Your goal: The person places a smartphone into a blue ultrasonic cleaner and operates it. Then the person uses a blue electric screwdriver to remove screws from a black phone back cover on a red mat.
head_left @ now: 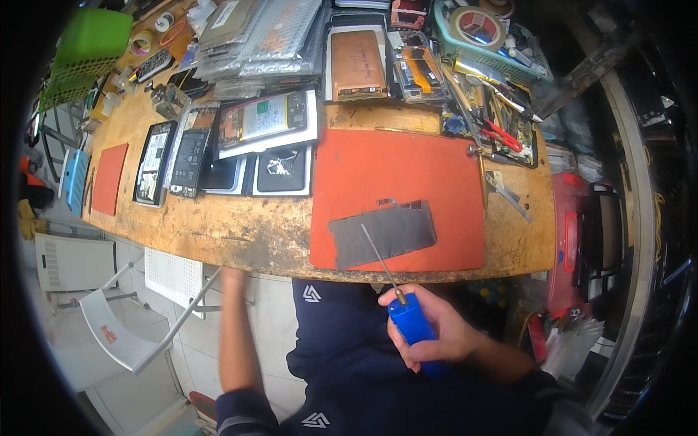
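My right hand point(443, 330) is closed around a blue handheld tool point(412, 320) with a brass-coloured collar and a long thin metal rod. The rod points up and left, its tip over a dark grey, thin rectangular panel point(396, 236), about phone-screen shape. Whether the tip touches the panel I cannot tell. The panel lies slightly tilted on a red mat point(400, 167), with a small tab on its far edge. My left forearm point(240, 334) reaches to the table's front edge, which hides the fingers.
Stacked bubble-wrapped parcels point(262, 40) and opened phones point(265, 120) stand at the back and left of the wooden table point(233, 232). A teal basket point(487, 54) with tape rolls is far right. Red pliers point(502, 134) lie below it. White chairs point(123, 327) stand left on the floor.
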